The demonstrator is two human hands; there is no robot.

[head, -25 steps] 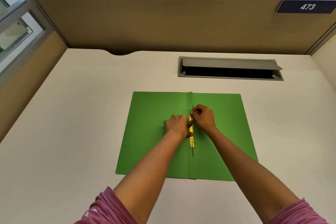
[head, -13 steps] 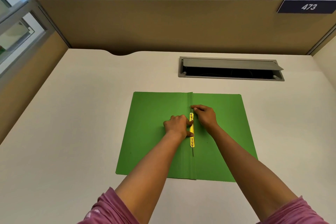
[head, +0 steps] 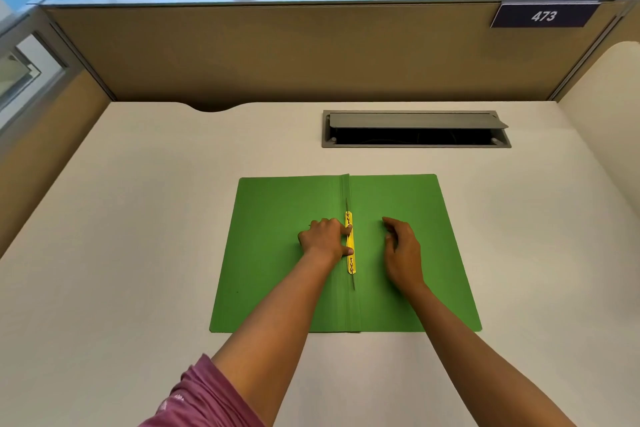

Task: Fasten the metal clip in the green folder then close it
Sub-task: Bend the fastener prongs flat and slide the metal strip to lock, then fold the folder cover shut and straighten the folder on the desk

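Observation:
The green folder (head: pixel 277 270) lies open and flat on the desk, spine running away from me. A yellow metal clip (head: pixel 350 263) lies along the spine, with thin metal prongs sticking out flat past both ends. My left hand (head: pixel 323 236) is curled on the left flap, its thumb and a fingertip pressing on the clip. Over the right flap, a hand's width from the clip, is my right hand (head: pixel 401 250), fingers loosely apart and holding nothing.
The beige desk (head: pixel 138 218) is walled by brown partitions at the back and both sides. A grey cable hatch (head: pixel 415 130) with its lid raised sits behind the folder. A "473" sign (head: pixel 543 15) hangs at the upper right.
My right hand has let go of the clip's far end and moved right onto the right flap. My left hand still presses the clip. The far prong now lies flat.

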